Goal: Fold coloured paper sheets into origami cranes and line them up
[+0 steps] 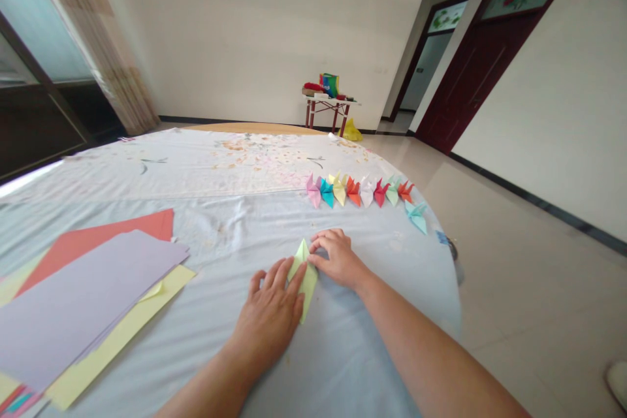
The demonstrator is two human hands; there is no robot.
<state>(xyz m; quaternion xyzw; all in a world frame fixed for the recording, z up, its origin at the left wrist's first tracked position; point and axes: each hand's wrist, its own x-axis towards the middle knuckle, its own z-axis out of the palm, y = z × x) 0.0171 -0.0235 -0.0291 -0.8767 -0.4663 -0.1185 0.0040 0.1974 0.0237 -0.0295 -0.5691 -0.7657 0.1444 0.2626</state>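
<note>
A light green sheet of origami paper (308, 284), folded into a narrow diamond, lies on the cloth in front of me. Across its left side rests my left hand (274, 307), palm down with the fingers spread and pressing on it. At the upper right edge of the paper, my right hand (337, 257) has its thumb and curled forefinger closed on the edge. The exact contact of those fingertips is partly hidden. Beyond the hands stands a row of folded paper cranes (366, 192) in several colours, with a light blue crane (417, 216) nearer at the right end.
Loose purple sheets (93, 300) lie at the left over a red sheet (147, 225) and a yellow sheet (122, 339). The round table's cloth (235, 235) curves away at the right. A small side table (329, 102) with bags stands by the far wall.
</note>
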